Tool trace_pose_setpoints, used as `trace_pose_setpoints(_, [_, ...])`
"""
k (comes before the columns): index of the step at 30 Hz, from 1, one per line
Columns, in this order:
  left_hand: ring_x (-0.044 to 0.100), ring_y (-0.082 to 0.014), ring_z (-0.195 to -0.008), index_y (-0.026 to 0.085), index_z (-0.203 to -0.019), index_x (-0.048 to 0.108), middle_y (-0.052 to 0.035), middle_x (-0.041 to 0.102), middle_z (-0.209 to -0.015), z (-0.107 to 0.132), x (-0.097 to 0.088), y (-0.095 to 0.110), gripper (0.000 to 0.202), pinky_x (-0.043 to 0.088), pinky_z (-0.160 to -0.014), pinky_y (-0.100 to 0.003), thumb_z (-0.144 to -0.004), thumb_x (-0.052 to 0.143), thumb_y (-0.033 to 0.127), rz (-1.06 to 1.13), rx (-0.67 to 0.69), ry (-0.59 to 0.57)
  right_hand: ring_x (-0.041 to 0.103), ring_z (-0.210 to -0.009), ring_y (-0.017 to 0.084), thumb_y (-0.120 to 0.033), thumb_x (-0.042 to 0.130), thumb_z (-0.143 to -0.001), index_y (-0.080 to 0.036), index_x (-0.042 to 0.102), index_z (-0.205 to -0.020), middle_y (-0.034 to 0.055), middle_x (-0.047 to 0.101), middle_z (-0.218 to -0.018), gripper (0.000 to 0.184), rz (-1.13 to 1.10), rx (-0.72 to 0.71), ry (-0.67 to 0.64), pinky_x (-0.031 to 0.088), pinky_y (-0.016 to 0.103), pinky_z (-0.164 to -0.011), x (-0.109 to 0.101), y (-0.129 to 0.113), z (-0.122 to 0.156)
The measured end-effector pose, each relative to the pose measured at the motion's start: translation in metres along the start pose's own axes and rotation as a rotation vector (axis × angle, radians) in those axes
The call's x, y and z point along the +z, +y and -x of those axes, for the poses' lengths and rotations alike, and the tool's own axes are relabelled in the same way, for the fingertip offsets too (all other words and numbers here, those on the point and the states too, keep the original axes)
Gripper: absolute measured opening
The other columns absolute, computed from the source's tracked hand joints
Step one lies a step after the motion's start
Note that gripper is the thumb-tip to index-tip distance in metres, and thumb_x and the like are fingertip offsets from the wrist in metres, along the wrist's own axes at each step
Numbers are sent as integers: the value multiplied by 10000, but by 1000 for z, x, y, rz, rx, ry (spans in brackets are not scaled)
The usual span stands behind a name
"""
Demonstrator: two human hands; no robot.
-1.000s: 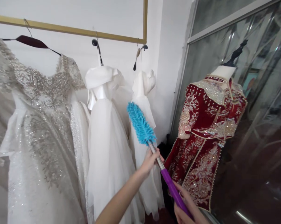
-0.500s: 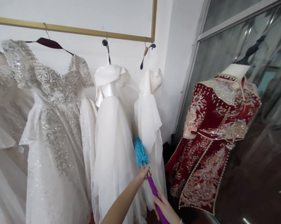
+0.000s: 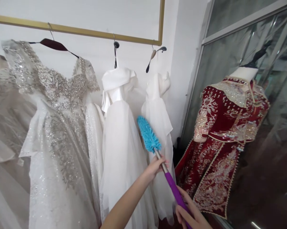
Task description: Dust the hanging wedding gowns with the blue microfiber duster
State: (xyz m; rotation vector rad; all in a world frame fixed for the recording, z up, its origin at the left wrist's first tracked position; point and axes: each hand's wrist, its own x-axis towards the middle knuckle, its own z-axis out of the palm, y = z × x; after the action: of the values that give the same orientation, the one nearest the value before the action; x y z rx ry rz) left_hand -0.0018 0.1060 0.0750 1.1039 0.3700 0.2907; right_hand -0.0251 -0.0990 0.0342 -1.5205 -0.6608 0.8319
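Note:
A duster with a blue fluffy head [image 3: 148,134] and a purple handle [image 3: 175,190] slants across the lower middle of the head view. My left hand [image 3: 156,167] is closed around its metal shaft, just below the blue head. Lower down, my right hand [image 3: 190,208] grips the purple handle. The blue head is in front of two hanging dresses, a plain white gown [image 3: 121,136] and a narrower white gown [image 3: 157,117]; whether it touches either I cannot tell.
A gold rail [image 3: 86,31] runs along the wall above, with hangers on it. On the left hangs a beaded, sequined gown [image 3: 62,136]. A mannequin in a red embroidered outfit [image 3: 229,127] stands at the right, before a framed glass partition [image 3: 212,57].
The duster head has come out from between the two white gowns and shows fully. Both hands have shifted right with it, and the left has risen slightly. The view has shifted a little.

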Motion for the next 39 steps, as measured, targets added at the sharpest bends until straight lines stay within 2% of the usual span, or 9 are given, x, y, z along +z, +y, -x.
trace_pose_setpoints(3, [583, -93, -532, 199, -988, 466, 36, 630, -709, 23, 2, 61, 410, 408, -540, -238, -666, 687, 322, 0, 130, -83, 412, -381, 75, -648, 463, -765, -299, 68, -1406, -72, 516, -624, 830, -18, -92, 23, 375, 244, -395, 38, -34, -1])
trace_pose_setpoints(6, [559, -80, -498, 201, -998, 474, 58, 599, -665, 51, -7, 107, 444, 406, -531, -232, -657, 699, 375, 2, 241, -150, 407, -377, 76, -649, 476, -759, -350, 120, -1391, -82, 490, -607, 784, -2, -168, 92, 382, 255, -409, 77, -55, -7])
trace_pose_setpoints(11, [547, -75, -495, 203, -995, 485, 79, 564, -626, 85, -50, 138, 497, 413, -537, -228, -624, 724, 433, 27, 317, -172, 381, -404, 68, -572, 488, -794, -358, 140, -1392, -80, 488, -625, 724, 43, -204, 83, 363, 244, -416, 123, -63, -18])
trace_pose_setpoints(17, [534, -82, -501, 201, -965, 473, 87, 529, -598, 86, -121, 121, 479, 392, -546, -233, -603, 718, 399, 97, 288, -20, 360, -397, 46, -415, 462, -840, -307, 183, -1392, -90, 487, -631, 628, 81, -190, -33, 348, 220, -407, 157, -47, -43])
trace_pose_setpoints(25, [480, -78, -485, 196, -938, 463, 99, 478, -526, 60, -188, 59, 425, 352, -532, -222, -601, 658, 366, 155, 209, 192, 341, -393, 43, -364, 446, -840, -253, 199, -1390, -105, 451, -625, 613, 141, -161, -105, 342, 202, -382, 179, 4, -79])
trace_pose_setpoints(29, [464, -75, -481, 219, -915, 428, 110, 453, -516, 51, -203, 27, 415, 343, -517, -217, -616, 657, 393, 200, 168, 242, 397, -334, 34, -375, 461, -807, -217, 200, -1381, -96, 522, -642, 650, 2, -61, -219, 359, 192, -351, 175, 33, -94])
trace_pose_setpoints(32, [442, -75, -469, 234, -914, 415, 119, 436, -511, 50, -204, 16, 429, 367, -518, -223, -613, 678, 389, 238, 155, 257, 405, -297, 21, -314, 475, -784, -227, 257, -1361, -91, 566, -660, 623, -107, 41, -319, 398, 176, -339, 172, 37, -101])
trace_pose_setpoints(35, [425, -71, -465, 235, -928, 420, 120, 429, -513, 53, -200, 24, 461, 382, -516, -225, -596, 707, 375, 259, 186, 251, 350, -294, -7, -212, 502, -759, -243, 416, -1277, -96, 556, -665, 526, -226, 83, -414, 388, 143, -335, 171, 18, -103])
trace_pose_setpoints(39, [403, -58, -458, 234, -940, 435, 124, 390, -527, 62, -189, 62, 469, 369, -494, -210, -592, 728, 347, 286, 294, 226, 297, -299, -31, -147, 479, -772, -278, 512, -1209, -96, 527, -687, 457, -362, 38, -484, 340, 127, -342, 175, -27, -100])
